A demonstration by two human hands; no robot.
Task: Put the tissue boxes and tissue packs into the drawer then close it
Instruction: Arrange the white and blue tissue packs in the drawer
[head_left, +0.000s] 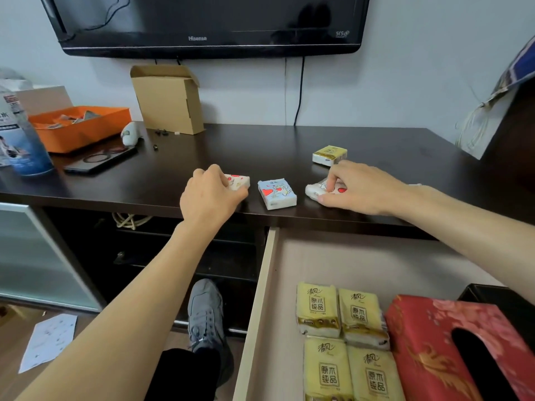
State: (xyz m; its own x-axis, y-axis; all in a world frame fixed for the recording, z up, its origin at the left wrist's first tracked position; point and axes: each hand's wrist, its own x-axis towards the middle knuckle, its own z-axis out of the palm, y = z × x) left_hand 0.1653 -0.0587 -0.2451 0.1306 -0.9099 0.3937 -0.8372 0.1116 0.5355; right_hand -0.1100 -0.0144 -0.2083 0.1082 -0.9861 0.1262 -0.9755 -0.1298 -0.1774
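Left grip [231, 185] clamped on one heart-print pack [240, 180], right grip [325, 189] on another [338, 188]; the blue pack [277, 193] between both grips could get knocked off the tabletop [260, 149] edge

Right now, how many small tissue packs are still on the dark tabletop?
4: one under the left hand, a blue one in the middle, one under the right hand, a yellow one behind.

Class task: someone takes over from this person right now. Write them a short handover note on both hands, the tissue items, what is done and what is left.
Left hand: grip closing on a white heart-print tissue pack on the dark wooden tabletop.
Right hand: grip on a second white heart-print pack.
Untouched there: blue heart-print pack, small yellow pack.
Done: four yellow packs and red floral tissue box in the open pale drawer.
Left: move the four packs, close it.
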